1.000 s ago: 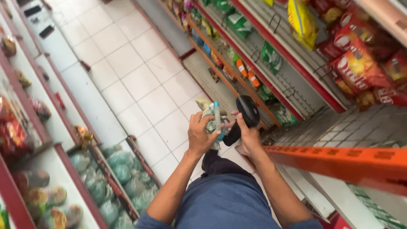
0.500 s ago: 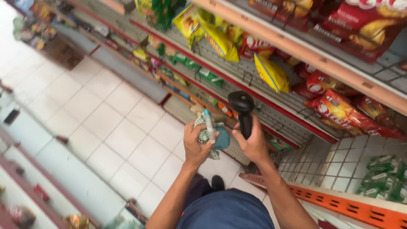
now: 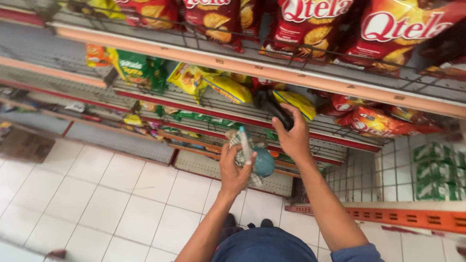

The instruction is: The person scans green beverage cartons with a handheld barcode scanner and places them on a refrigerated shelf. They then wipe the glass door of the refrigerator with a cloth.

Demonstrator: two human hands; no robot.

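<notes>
My left hand (image 3: 234, 171) grips a small bundle: a checked cloth, a thin pale tube and a round teal object (image 3: 263, 162), held at waist height before the shelves. My right hand (image 3: 291, 137) is raised higher and closed around a black handheld scanner (image 3: 272, 106), whose head sits against a yellow snack bag (image 3: 295, 103) on the middle shelf. Red chip bags (image 3: 310, 22) fill the top shelf above both hands. My dark blue shirt shows at the bottom.
A wire shelf rack (image 3: 272, 73) with orange-pink edges runs across the view, holding yellow, green and red snack bags. Lower shelves (image 3: 121, 140) are partly bare. White tiled floor (image 3: 97, 204) lies at left. An orange shelf rail (image 3: 388, 218) crosses at right.
The view has swung from the aisle floor up to the snack shelves. My right hand has lifted the scanner up to the yellow bag; my left hand keeps its bundle.
</notes>
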